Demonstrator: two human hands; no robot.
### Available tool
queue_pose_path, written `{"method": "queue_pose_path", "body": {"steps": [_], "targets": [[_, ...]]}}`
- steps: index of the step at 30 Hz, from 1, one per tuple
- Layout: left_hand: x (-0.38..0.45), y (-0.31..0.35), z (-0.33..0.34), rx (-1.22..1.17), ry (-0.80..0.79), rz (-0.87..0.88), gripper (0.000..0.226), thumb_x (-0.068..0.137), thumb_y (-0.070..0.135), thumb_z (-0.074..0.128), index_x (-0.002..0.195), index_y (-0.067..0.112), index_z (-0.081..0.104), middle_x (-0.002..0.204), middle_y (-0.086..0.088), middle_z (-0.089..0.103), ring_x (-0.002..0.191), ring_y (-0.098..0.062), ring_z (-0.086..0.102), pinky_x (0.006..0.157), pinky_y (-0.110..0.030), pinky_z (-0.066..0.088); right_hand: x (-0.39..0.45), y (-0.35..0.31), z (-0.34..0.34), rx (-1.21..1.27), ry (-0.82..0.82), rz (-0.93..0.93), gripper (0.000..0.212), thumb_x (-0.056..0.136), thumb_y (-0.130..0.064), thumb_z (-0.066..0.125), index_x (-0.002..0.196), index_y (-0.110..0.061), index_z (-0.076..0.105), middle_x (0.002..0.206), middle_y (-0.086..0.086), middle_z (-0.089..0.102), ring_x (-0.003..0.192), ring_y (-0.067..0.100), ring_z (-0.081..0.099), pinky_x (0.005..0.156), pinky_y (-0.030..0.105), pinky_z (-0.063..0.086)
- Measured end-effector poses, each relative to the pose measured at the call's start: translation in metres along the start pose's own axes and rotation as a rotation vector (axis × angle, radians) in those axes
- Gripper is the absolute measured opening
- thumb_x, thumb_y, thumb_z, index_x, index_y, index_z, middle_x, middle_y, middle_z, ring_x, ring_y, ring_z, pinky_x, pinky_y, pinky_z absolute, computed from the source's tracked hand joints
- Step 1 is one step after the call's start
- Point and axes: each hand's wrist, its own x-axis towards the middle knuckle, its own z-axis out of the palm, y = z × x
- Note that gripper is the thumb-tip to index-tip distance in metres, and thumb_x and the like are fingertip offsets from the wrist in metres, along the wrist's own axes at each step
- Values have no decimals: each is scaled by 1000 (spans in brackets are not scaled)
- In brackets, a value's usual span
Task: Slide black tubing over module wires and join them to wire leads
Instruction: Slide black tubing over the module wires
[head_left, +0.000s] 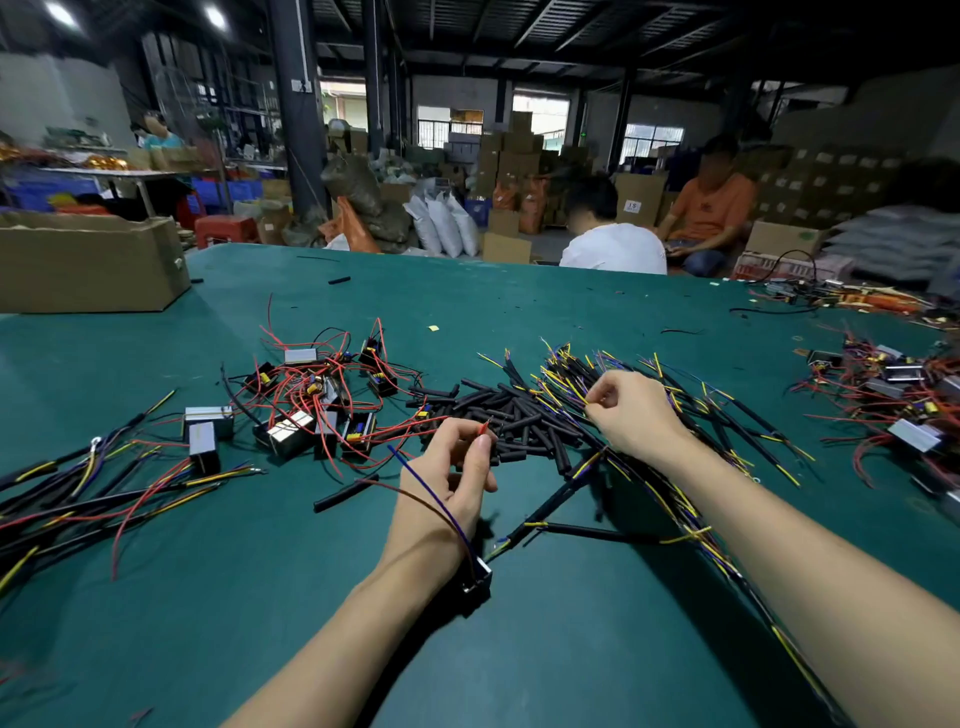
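Left hand (452, 478) pinches red module wire (482, 429); right hand (631, 410) pinches yellow lead (571, 388) over far wire-lead pile (675, 415).

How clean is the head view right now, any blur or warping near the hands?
Head view: left hand and pile of short black tubing pieces are sharp; right hand slightly motion-smeared; green table's edges bow from wide-angle distortion; background boxes are soft and dim.
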Motion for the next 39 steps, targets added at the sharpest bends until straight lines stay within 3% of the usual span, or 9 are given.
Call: {"method": "queue_pose_path", "body": {"steps": [4, 7, 13, 18, 22, 27, 30, 36, 39], "targets": [[0, 1, 1, -24, -14, -11, 13, 96, 12, 52, 84, 17, 56, 58, -2, 57, 43, 2, 46, 49, -5, 33, -3, -9, -9, 178, 30, -89, 10, 82, -12, 67, 78, -21, 64, 78, 4, 66, 76, 17, 58, 66, 22, 39], [0, 1, 1, -31, -9, -14, 14, 96, 11, 52, 84, 16, 56, 59, -5, 57, 41, 3, 45, 47, -5, 32, -7, -15, -15, 311, 71, -173, 14, 80, -11, 71, 74, -23, 65, 72, 2, 67, 61, 3, 53, 57, 6, 36], [-1, 0, -1, -65, -38, -19, 12, 94, 13, 55, 84, 18, 55, 59, -1, 56, 41, 1, 45, 47, -8, 34, -11, -27, -24, 444, 146, -298, 9, 83, -3, 65, 81, -11, 64, 73, 12, 65, 64, 15, 52, 67, 27, 45], [1, -4, 0, -50, -4, -47, 17, 89, 10, 63, 84, 26, 60, 60, 11, 57, 50, -2, 46, 53, -15, 41, -34, -35, -16, 409, 80, -389, 13, 80, -3, 67, 79, -15, 67, 67, -1, 62, 57, 6, 48, 58, 13, 39], [2, -4, 0, -29, 28, -43, 22, 86, 9, 67, 81, 30, 65, 64, 14, 64, 58, 3, 53, 60, -11, 44, -65, -37, 1, 477, 54, -401, 16, 80, -2, 70, 81, -17, 68, 70, -5, 63, 63, 4, 52, 63, 12, 40], [3, -3, -5, -166, 20, -76, 17, 83, 9, 70, 81, 26, 70, 72, 12, 71, 70, -4, 63, 72, -15, 50, -92, -29, 20, 511, 88, -403, 21, 79, -1, 72, 84, -21, 67, 77, -10, 65, 68, 5, 57, 66, 11, 42], [3, -2, -5, -156, 14, -55, 20, 82, 9, 71, 78, 28, 70, 69, 17, 69, 65, 5, 59, 66, -9, 45, -96, -27, 25, 495, 62, -397, 22, 80, -2, 72, 83, -23, 66, 79, -11, 65, 73, 8, 59, 69, 17, 46], [6, -9, -6, -85, 27, -39, 27, 84, 3, 69, 73, 27, 66, 61, 13, 62, 57, 3, 50, 59, -11, 41, -101, -28, 31, 493, 60, -411, 13, 81, -9, 73, 82, -20, 67, 73, -14, 61, 66, 2, 54, 63, 10, 37], [4, -6, -5, -94, 2, -27, 17, 80, 15, 69, 72, 28, 65, 61, 17, 61, 56, 5, 48, 59, -10, 39, -103, -31, 34, 550, 37, -358, 12, 86, -15, 70, 79, -25, 67, 63, -19, 58, 59, -1, 50, 55, 14, 34]]}}
